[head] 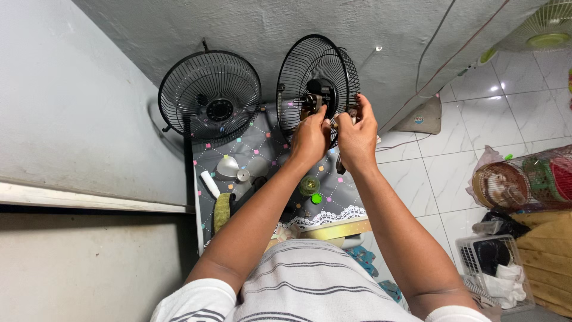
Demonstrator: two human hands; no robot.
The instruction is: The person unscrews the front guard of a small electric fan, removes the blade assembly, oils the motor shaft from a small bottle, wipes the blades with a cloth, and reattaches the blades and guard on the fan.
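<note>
Above the grey patterned table (262, 152), at its far edge by the wall, stands the rear fan guard (316, 83) with its motor (319, 95), upright and tilted slightly. I see my left hand (310, 138) closed around the metal part at the motor's front, fingers pinching it. My right hand (356, 136) is just beside it, touching the guard's lower right rim, fingers curled on something small that I cannot make out. Left of this guard a second black fan grille (210, 98) leans against the wall. Nearer me on the table lie a white tube (209, 183), a grey funnel-shaped piece (229, 167), a yellow-green cloth (221, 210) and a green cap (316, 198). Right of the table, on the tiled floor, sits a white basket (491, 268).
</note>
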